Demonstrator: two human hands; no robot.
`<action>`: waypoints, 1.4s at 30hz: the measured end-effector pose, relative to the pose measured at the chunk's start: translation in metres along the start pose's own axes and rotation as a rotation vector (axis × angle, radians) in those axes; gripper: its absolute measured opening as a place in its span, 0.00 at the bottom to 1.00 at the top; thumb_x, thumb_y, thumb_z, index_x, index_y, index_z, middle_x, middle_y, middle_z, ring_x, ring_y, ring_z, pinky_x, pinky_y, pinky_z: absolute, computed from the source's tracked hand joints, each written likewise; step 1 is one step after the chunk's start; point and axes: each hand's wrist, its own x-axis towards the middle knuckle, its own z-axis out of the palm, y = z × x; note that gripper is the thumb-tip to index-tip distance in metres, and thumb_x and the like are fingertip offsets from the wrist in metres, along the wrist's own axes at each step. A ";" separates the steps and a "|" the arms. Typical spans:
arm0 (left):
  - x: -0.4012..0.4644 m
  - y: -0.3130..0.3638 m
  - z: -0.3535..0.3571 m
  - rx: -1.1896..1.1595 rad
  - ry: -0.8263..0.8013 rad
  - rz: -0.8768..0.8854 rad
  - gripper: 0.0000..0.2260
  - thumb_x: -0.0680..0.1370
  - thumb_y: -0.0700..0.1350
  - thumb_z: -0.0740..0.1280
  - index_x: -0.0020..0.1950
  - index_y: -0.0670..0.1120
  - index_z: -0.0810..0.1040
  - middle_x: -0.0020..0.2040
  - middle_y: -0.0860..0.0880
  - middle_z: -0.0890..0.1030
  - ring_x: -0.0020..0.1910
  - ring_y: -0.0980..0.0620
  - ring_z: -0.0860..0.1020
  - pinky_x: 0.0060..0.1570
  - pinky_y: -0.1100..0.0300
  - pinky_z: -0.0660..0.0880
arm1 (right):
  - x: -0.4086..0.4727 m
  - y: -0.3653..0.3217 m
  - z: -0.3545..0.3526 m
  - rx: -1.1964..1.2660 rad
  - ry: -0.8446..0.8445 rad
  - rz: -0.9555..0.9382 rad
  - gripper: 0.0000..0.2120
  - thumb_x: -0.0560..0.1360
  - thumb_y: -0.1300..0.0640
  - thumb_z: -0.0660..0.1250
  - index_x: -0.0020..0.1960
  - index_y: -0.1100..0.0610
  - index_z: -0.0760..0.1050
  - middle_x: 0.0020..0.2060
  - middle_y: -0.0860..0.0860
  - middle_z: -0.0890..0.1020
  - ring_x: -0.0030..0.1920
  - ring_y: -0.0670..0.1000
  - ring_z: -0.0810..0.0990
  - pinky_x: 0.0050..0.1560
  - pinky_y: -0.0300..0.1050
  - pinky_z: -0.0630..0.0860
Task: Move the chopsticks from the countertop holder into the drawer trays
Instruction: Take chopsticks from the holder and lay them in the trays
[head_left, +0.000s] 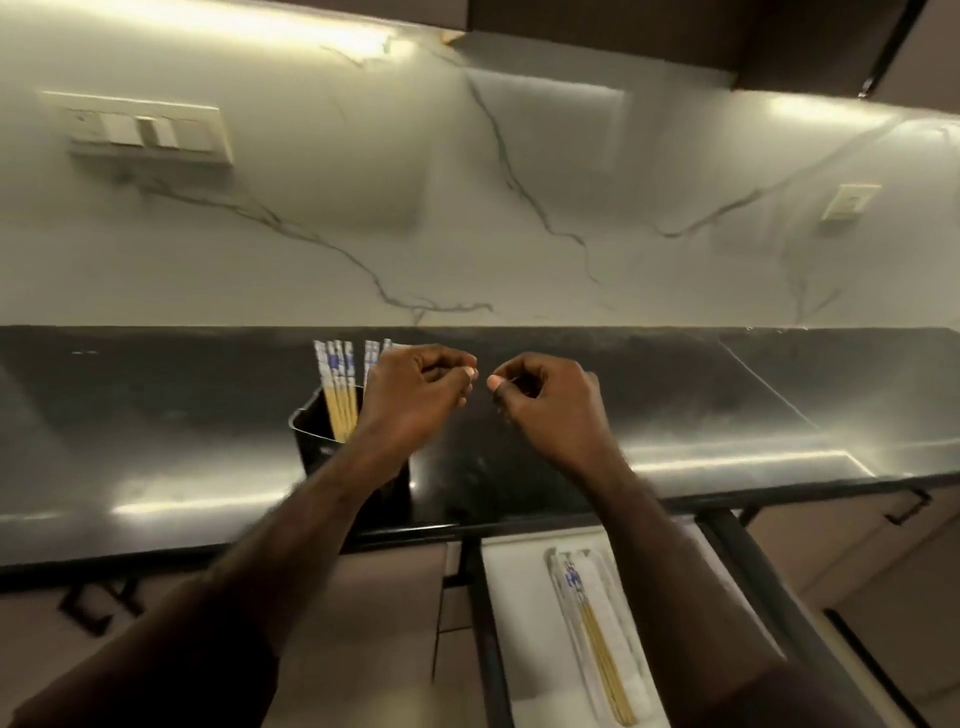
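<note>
A black holder (311, 436) stands on the dark countertop (675, 405). Several chopsticks (337, 384) with blue-and-white tops stick out of it. My left hand (415, 395) hovers in front of the holder and hides part of it; its fingers are curled, thumb against fingertips, and I see nothing in them. My right hand (545, 405) hangs close beside it, fingers curled too. A faint pale sliver shows at its thumb tip, too small to name. Below, the open drawer (498, 623) holds a clear tray (623, 613) with chopsticks (597, 639) lying in it.
A marble backsplash rises behind the countertop, with a switch plate (150, 130) at the left and a socket (849, 202) at the right. Closed cabinet fronts with dark handles (906, 506) flank the drawer. Upper cabinets hang overhead.
</note>
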 end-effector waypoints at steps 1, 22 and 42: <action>0.004 -0.005 -0.013 0.004 0.025 -0.013 0.04 0.75 0.41 0.71 0.48 0.47 0.84 0.42 0.49 0.86 0.42 0.50 0.85 0.46 0.53 0.82 | 0.005 -0.008 0.013 0.010 -0.018 -0.008 0.05 0.77 0.53 0.69 0.48 0.53 0.82 0.37 0.44 0.82 0.38 0.40 0.80 0.40 0.28 0.72; 0.154 -0.192 -0.145 0.065 0.030 -0.362 0.16 0.75 0.42 0.72 0.62 0.44 0.79 0.55 0.49 0.83 0.53 0.54 0.80 0.56 0.57 0.77 | 0.106 -0.037 0.259 -0.081 -0.213 0.303 0.12 0.78 0.56 0.67 0.61 0.51 0.79 0.54 0.48 0.84 0.51 0.44 0.80 0.55 0.39 0.76; 0.183 -0.221 -0.128 -0.252 -0.114 -0.421 0.08 0.72 0.34 0.73 0.49 0.43 0.84 0.43 0.48 0.87 0.44 0.53 0.85 0.43 0.65 0.80 | 0.112 -0.015 0.291 -0.103 -0.204 0.436 0.15 0.78 0.55 0.67 0.64 0.52 0.76 0.58 0.48 0.82 0.56 0.45 0.79 0.56 0.38 0.74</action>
